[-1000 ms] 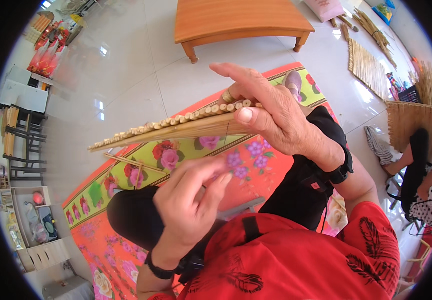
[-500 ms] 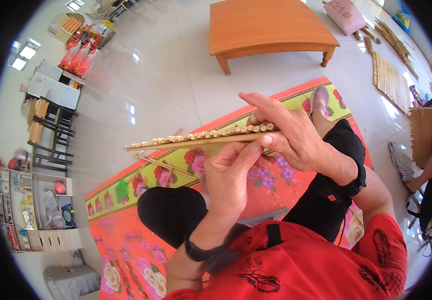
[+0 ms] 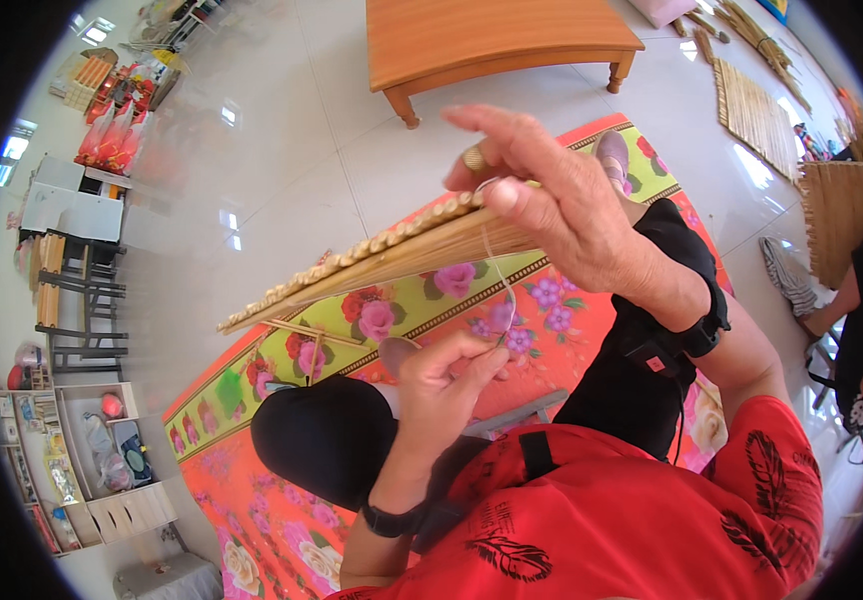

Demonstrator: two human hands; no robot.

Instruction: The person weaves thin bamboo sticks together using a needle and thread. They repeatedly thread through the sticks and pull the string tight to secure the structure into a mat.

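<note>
A panel of thin straw-coloured stalks (image 3: pixel 362 268), bound side by side, slants across in front of me with its row of cut ends uppermost. My right hand (image 3: pixel 567 215) grips its right end, the thumb near the top edge and the forefinger stretched out; a ring shows on one finger. From the panel's lower face a thin pale cord (image 3: pixel 508 290) hangs in a curve down to my left hand (image 3: pixel 444 385). The left thumb and forefinger pinch the cord's lower part, below the panel. Part of the cord near the right thumb is hidden.
Loose stalks (image 3: pixel 317 333) lie on the flowered mat (image 3: pixel 282 500) by my left knee. Ahead stands a low wooden table (image 3: pixel 502 45). Finished-looking stalk panels (image 3: pixel 762 115) rest at the right, near another person's leg (image 3: pixel 842 310). Shelves (image 3: pixel 97 440) and folded stools (image 3: pixel 82 300) line the left.
My left hand has dropped away from the panel, and the cord now stretches between them. The panel has tilted, showing more of its lower face. The whole view has shifted slightly.
</note>
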